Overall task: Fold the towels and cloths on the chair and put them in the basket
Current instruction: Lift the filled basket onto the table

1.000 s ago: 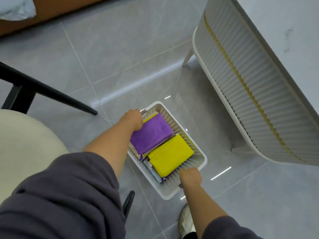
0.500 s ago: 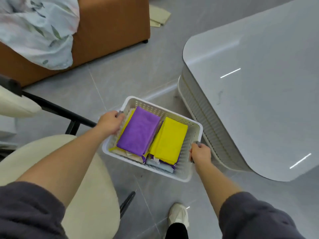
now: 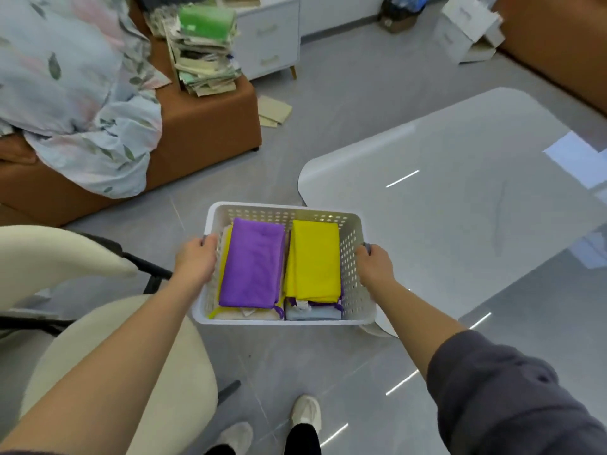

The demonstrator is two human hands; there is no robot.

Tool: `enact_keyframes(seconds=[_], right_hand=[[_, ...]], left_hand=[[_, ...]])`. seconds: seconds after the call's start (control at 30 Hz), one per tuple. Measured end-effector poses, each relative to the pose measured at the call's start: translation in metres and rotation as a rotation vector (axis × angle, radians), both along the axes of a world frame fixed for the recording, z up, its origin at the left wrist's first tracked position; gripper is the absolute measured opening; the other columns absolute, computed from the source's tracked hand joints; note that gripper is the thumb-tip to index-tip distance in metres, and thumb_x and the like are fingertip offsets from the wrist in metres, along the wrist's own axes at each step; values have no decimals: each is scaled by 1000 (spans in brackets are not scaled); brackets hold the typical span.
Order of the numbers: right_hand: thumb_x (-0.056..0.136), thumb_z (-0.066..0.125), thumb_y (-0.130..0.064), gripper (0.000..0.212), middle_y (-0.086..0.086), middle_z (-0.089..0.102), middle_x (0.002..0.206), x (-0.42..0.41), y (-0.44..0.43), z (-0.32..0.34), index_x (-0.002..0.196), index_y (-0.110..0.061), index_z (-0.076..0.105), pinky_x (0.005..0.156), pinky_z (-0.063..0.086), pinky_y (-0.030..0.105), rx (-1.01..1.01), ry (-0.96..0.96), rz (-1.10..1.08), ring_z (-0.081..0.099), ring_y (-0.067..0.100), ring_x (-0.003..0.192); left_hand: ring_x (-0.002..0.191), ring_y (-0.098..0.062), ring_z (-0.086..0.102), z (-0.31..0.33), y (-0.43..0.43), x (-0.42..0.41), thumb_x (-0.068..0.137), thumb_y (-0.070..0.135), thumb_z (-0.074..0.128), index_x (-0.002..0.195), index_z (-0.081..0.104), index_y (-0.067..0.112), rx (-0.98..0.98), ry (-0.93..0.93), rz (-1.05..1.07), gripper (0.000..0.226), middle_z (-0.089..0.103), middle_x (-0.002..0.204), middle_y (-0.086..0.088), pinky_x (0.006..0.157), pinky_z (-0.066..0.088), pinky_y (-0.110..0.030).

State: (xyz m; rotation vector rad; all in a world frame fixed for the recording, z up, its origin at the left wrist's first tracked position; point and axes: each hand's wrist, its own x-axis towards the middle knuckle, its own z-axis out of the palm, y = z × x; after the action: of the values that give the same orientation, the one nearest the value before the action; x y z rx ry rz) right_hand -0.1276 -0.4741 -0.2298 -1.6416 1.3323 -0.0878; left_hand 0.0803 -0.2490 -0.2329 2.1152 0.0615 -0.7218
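A white perforated basket (image 3: 351, 254) hangs in the air in front of me, above the grey floor. My left hand (image 3: 196, 261) grips its left handle and my right hand (image 3: 374, 266) grips its right handle. Inside, a folded purple cloth (image 3: 253, 264) tops the left stack and a folded yellow cloth (image 3: 315, 261) tops the right stack. Beige and pale blue folded cloths show under them at the near edge. The cream chair (image 3: 59, 257) stands at my left with a bare seat.
A glossy grey table (image 3: 460, 198) lies just right of the basket. An orange sofa (image 3: 203, 126) with a floral sheet (image 3: 72, 93) and a pile of folded cloths (image 3: 203, 50) stands at the back left. My shoes (image 3: 305, 412) are on the floor below.
Both hands have lifted the basket from the floor to waist height and turned it square to me. My view has risen and now takes in the room.
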Motion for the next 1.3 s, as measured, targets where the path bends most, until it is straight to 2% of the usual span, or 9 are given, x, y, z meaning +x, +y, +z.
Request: enact_keyframes(seconds=[0.13, 0.3, 0.4, 0.63, 0.73, 0.83, 0.93, 1.0, 1.3], right_hand=[[97, 33, -15, 31, 2, 38, 63, -15, -19, 43, 67, -15, 36, 56, 30, 30, -55, 33, -9, 33, 15, 57], [99, 34, -19, 16, 0, 44, 70, -39, -53, 72, 90, -13, 46, 63, 37, 31, -69, 66, -111, 42, 15, 60], [98, 34, -18, 28, 3, 43, 68, -53, -79, 81, 70, -17, 41, 64, 38, 33, -90, 74, -157, 40, 18, 60], [97, 34, -17, 29, 5, 42, 68, -81, -158, 87, 70, -13, 41, 62, 36, 32, -59, 72, -185, 37, 17, 59], [97, 35, -18, 28, 4, 42, 68, -99, -211, 87, 71, -14, 42, 64, 35, 34, -46, 36, -167, 36, 17, 60], [97, 36, -18, 26, 4, 40, 66, -123, -270, 91, 72, -13, 41, 58, 33, 32, -42, 18, -108, 35, 16, 60], [96, 36, -17, 26, 4, 39, 65, -155, -329, 98, 71, -14, 40, 55, 31, 30, -48, 5, -62, 34, 16, 59], [96, 36, -17, 27, 3, 38, 65, -175, -368, 103, 70, -15, 41, 52, 30, 29, -41, 5, -65, 33, 16, 58], [97, 36, -18, 25, 5, 41, 68, -246, -541, 96, 75, -12, 45, 52, 34, 28, 2, 9, -127, 36, 18, 60]], left_hand=[[46, -21, 31, 38, -29, -13, 94, 28, 38, 63, 42, 17, -25, 2, -34, 33, 35, 54, -4, 47, 23, -26], [46, -22, 28, 70, -78, -26, 87, 33, 40, 59, 39, 16, -81, 32, -117, 32, 32, 52, -4, 45, 21, -28], [45, -20, 31, 78, -111, -35, 93, 28, 39, 59, 40, 16, -87, 34, -129, 36, 35, 54, -4, 44, 23, -26], [54, -24, 34, 92, -192, -62, 93, 31, 40, 61, 43, 16, -79, 11, -129, 35, 39, 58, -2, 52, 28, -31], [58, -26, 35, 94, -238, -88, 92, 32, 42, 62, 44, 17, -79, -7, -86, 34, 40, 59, -4, 66, 29, -37], [62, -39, 39, 93, -285, -120, 85, 38, 44, 61, 44, 16, -69, -37, -31, 33, 43, 69, -28, 62, 31, -36], [50, -22, 36, 98, -337, -157, 85, 37, 44, 61, 42, 19, -108, -14, -15, 30, 37, 63, -11, 48, 28, -28], [49, -17, 34, 102, -375, -178, 90, 31, 43, 61, 41, 18, -128, -10, -17, 32, 40, 59, -4, 46, 26, -26], [71, -27, 50, 106, -567, -237, 93, 34, 41, 69, 51, 13, -25, -102, -91, 34, 56, 77, -11, 67, 43, -39]])
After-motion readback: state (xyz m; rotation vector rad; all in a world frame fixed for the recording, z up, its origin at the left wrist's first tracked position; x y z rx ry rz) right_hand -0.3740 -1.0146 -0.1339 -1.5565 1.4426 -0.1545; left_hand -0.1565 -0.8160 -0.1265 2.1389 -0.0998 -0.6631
